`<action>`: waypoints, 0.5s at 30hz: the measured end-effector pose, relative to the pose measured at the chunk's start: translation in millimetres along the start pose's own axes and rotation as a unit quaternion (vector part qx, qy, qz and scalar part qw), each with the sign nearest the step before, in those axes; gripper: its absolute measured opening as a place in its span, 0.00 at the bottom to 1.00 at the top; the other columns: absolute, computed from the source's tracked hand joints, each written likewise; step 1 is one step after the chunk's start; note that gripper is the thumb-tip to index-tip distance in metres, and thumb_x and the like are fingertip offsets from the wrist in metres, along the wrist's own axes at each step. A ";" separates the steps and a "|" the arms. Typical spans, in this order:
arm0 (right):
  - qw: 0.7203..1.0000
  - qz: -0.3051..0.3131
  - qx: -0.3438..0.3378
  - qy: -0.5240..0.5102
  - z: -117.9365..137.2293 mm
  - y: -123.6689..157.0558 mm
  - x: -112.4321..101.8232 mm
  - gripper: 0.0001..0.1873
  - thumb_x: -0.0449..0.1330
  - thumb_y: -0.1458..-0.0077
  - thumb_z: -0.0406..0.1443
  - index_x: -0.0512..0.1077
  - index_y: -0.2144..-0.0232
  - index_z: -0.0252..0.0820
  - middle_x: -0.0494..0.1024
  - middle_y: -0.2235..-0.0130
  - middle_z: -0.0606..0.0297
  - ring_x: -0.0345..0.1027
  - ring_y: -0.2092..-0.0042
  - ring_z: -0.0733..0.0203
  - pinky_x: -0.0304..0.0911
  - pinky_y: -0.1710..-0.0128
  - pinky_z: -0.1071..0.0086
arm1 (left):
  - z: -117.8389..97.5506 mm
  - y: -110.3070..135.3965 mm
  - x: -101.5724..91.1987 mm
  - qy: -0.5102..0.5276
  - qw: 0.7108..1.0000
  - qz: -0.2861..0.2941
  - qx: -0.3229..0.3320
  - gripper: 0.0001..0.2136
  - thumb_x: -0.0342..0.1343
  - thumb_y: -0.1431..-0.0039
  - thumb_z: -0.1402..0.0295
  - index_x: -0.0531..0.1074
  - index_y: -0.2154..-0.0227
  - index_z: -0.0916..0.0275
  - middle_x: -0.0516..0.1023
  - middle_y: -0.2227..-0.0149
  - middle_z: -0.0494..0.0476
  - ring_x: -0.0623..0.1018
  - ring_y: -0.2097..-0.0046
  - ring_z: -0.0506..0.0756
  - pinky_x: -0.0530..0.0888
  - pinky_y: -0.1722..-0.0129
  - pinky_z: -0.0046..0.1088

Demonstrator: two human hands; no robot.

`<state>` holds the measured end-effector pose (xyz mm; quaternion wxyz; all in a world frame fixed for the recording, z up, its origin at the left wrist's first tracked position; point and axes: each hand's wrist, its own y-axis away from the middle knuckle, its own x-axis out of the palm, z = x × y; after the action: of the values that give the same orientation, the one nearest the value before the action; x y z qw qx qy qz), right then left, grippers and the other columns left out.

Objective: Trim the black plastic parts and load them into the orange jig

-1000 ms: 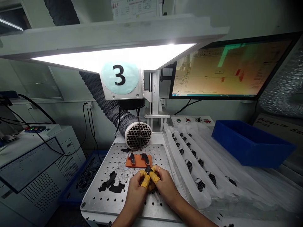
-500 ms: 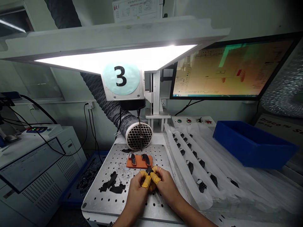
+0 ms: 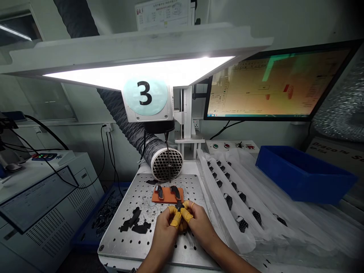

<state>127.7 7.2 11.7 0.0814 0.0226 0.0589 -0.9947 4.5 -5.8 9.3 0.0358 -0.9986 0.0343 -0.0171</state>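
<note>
Beyond black part (image 3: pixel 179 206), orange fixture (image 3: pixel 166 197); vent (image 3: pixel 167 163)

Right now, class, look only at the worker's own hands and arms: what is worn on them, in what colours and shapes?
The left hand and right hand are ungloved but wear yellow-orange finger cots on a few fingertips, thumb and forefinger at least. Each is a snug tube with a rolled rim. The forearms show no sleeves. No rings or markings are visible.
</note>
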 end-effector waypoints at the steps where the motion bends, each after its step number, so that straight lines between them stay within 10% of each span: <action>1: 1.000 0.000 0.002 -0.002 -0.3 -0.2 0.0 0.09 0.54 0.48 0.39 0.64 0.74 0.39 0.68 0.76 0.67 0.62 0.75 0.63 0.59 0.77 0.71 | -0.5 0.0 0.1 -0.001 1.000 -0.002 0.000 0.02 0.52 0.54 0.74 0.68 0.78 0.64 0.67 0.79 0.47 0.64 0.75 0.48 0.59 0.77 0.21; 15: 1.000 -0.005 -0.004 0.014 -1.8 -0.9 -0.1 0.09 0.54 0.48 0.41 0.64 0.74 0.40 0.69 0.76 0.67 0.64 0.75 0.62 0.59 0.77 0.71 | -2.7 1.2 1.1 0.008 1.000 0.003 0.000 0.02 0.52 0.54 0.74 0.68 0.78 0.64 0.68 0.79 0.48 0.66 0.75 0.48 0.60 0.77 0.21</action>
<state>127.7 8.3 10.1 0.0756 0.0361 0.0645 -0.9944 5.4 -7.3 12.0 0.0355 -0.9984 0.0375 -0.0250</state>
